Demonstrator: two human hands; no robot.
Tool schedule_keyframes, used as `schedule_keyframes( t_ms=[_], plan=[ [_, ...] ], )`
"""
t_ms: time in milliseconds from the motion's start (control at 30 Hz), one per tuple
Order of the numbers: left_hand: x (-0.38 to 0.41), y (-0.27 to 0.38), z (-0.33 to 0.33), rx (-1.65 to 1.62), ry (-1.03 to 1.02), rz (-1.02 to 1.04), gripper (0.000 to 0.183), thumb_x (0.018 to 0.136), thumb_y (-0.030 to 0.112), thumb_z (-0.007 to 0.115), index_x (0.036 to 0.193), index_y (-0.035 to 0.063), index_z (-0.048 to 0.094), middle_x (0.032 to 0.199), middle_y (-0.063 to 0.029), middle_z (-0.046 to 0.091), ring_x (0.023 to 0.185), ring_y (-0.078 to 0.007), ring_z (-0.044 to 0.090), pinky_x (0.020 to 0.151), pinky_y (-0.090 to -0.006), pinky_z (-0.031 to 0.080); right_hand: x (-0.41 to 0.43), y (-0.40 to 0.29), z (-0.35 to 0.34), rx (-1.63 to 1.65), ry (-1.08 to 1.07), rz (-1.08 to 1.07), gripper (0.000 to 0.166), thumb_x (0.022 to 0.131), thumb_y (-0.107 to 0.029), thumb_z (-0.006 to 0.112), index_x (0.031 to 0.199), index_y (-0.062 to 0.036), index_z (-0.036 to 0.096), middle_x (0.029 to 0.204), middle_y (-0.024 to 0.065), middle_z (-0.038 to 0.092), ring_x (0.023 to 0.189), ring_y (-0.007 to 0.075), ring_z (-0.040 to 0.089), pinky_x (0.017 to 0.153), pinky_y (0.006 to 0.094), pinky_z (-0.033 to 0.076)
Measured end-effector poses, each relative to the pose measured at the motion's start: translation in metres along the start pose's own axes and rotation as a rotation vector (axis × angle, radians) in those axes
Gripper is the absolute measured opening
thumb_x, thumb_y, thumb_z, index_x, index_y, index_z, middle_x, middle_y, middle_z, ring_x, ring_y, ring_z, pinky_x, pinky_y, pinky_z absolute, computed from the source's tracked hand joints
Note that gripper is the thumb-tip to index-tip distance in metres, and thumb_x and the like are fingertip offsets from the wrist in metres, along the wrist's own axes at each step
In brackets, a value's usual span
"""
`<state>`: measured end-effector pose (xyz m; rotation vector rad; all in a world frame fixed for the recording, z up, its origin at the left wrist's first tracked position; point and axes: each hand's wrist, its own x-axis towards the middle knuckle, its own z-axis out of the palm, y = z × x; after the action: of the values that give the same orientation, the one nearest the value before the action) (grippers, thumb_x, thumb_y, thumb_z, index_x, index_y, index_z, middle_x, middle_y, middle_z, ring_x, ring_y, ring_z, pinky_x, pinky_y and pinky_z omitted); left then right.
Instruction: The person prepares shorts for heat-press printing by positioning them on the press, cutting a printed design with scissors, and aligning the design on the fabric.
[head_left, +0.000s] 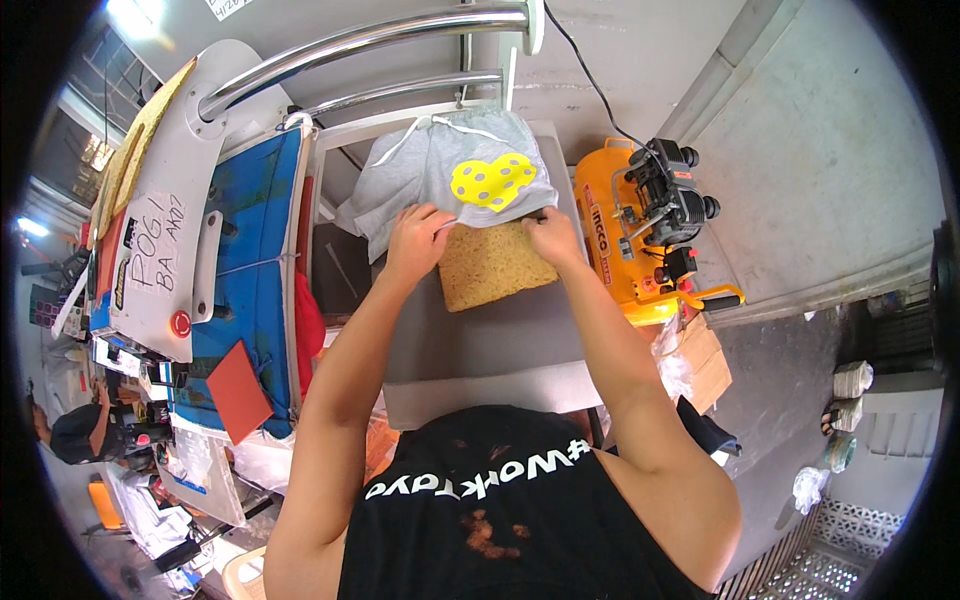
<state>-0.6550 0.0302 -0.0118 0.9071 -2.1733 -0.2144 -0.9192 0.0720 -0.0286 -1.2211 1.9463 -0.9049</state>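
Grey drawstring shorts (420, 169) lie on the grey padded platen (480, 352) of a heat press, waistband at the far end. A yellow heart with grey dots (491, 182) is on one leg. A yellow-brown foam pad (495, 262) sticks out toward me from under that leg's hem; how far it reaches beneath the cloth is hidden. My left hand (418, 238) pinches the hem at the pad's left corner. At the right corner, my right hand (553, 234) grips the hem, its fingertips against the pad's edge.
The press's blue-covered upper part (247, 210) is swung out left, with a red sheet (240, 394) on it. Chrome bars (360, 49) cross beyond the shorts. An orange INGCO air compressor (607, 217) stands close on the right. A person (82, 427) is at far left.
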Motion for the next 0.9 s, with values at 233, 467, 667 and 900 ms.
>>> schedule_keyframes(
  t_ms=[233, 467, 667, 900],
  plan=[
    [-0.016, -0.01, -0.005, -0.164, -0.061, -0.116, 0.018, 0.082, 0.003, 0.07, 0.1, 0.0045, 0.063, 0.091, -0.0115, 0.065, 0.088, -0.0351, 0.061, 0.082, -0.0436, 0.046, -0.021, -0.02, -0.003, -0.408, 0.332, -0.071, 0.037, 0.088, -0.029, 0.072, 0.108, 0.0002, 0.061, 0.119, 0.0247, 0.061, 0.098, 0.044, 0.067, 0.087, 0.0497, 0.054],
    [-0.014, 0.0, -0.001, -0.202, -0.171, -0.15, 0.019, 0.081, 0.003, 0.071, 0.098, 0.0078, 0.065, 0.092, -0.0094, 0.062, 0.091, -0.0327, 0.061, 0.084, -0.0434, 0.044, -0.004, 0.022, -0.014, -0.427, 0.455, -0.559, 0.031, 0.079, -0.007, 0.069, 0.108, -0.0077, 0.059, 0.114, 0.0149, 0.062, 0.107, 0.0377, 0.061, 0.084, 0.048, 0.054],
    [-0.036, -0.015, -0.005, -0.011, -0.353, -0.108, 0.019, 0.078, 0.003, 0.072, 0.094, 0.0116, 0.069, 0.091, -0.008, 0.062, 0.098, -0.031, 0.061, 0.09, -0.0452, 0.043, -0.014, 0.042, -0.027, -0.423, 0.276, -0.526, 0.012, 0.078, -0.005, 0.067, 0.09, -0.0077, 0.068, 0.098, 0.0097, 0.067, 0.1, 0.0356, 0.062, 0.088, 0.0494, 0.05],
    [-0.038, 0.012, -0.008, 0.135, -0.411, -0.214, 0.02, 0.071, -0.002, 0.065, 0.088, 0.0093, 0.067, 0.094, -0.0085, 0.062, 0.101, -0.0325, 0.059, 0.095, -0.0474, 0.04, -0.047, 0.061, -0.028, -0.373, 0.136, -0.569, 0.014, 0.082, -0.009, 0.069, 0.095, -0.0056, 0.067, 0.102, 0.0122, 0.066, 0.101, 0.0347, 0.061, 0.089, 0.0452, 0.049]
  ],
)
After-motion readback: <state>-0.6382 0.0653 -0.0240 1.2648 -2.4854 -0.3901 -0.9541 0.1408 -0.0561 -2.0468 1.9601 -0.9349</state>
